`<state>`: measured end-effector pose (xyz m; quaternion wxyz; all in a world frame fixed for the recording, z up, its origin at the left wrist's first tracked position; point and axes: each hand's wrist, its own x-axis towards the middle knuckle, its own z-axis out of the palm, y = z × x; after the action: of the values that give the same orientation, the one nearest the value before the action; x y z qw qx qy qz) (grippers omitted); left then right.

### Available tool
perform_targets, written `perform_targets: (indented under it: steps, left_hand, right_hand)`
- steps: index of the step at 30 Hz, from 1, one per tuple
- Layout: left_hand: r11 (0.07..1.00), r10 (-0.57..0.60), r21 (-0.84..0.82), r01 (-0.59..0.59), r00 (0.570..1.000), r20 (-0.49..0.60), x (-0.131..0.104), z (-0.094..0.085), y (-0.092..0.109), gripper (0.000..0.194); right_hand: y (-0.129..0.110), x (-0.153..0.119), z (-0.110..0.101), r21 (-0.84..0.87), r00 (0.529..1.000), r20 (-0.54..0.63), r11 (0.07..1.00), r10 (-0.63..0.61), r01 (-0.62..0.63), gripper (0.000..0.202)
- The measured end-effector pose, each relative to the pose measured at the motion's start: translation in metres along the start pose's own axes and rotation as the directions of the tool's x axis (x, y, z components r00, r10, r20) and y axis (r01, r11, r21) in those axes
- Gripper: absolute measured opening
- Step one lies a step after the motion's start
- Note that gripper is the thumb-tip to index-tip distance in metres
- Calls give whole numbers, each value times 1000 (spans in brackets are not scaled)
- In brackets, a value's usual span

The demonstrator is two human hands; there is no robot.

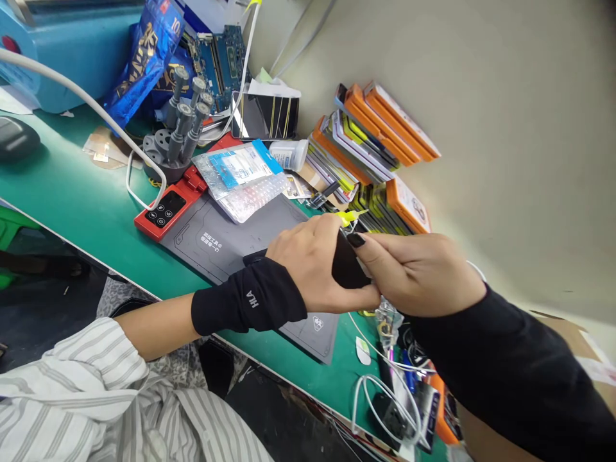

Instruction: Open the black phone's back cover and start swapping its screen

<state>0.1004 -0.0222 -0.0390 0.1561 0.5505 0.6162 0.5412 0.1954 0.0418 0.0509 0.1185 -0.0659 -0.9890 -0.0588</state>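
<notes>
Both hands meet at a black phone-like object (350, 262) over the right part of a dark grey work mat (202, 234). My left hand (312, 260) is wrapped round it, back of the hand up, a black band on the wrist. My right hand (421, 269), in a black sleeve, pinches its right edge between thumb and fingers; the fingers are mostly hidden underneath. A yellow tip (350, 217) shows just beyond the hands. Part of a dark object sticks out by my left wrist.
A red device (161, 212) and a grey tool holder (176, 138) stand behind on the green table (62, 167). Orange boxes (385, 122) are stacked against the wall. Plastic packets (240, 170) lie on the mat. White cable (360, 398) coils at the right.
</notes>
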Motion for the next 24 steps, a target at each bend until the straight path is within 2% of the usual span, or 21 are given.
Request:
perform_targets:
  steps: [4,11,19,24]
  left_hand:
    - [999,-14,-40,15,1000,19,-1,3,3,57]
    - [997,-9,-82,13,998,56,-2,1,3,54]
    - [997,14,-77,-6,995,96,0,-1,3,56]
    - [992,-3,-124,25,986,170,0,-6,3,57]
  right_hand:
    - [1,-8,2,-19,998,-18,998,64,-65,41]
    - [3,-7,7,-46,989,-147,998,30,-38,38]
    - [2,1,5,-109,988,-154,994,-21,4,39]
    - [2,4,7,-89,987,-157,996,-21,7,38]
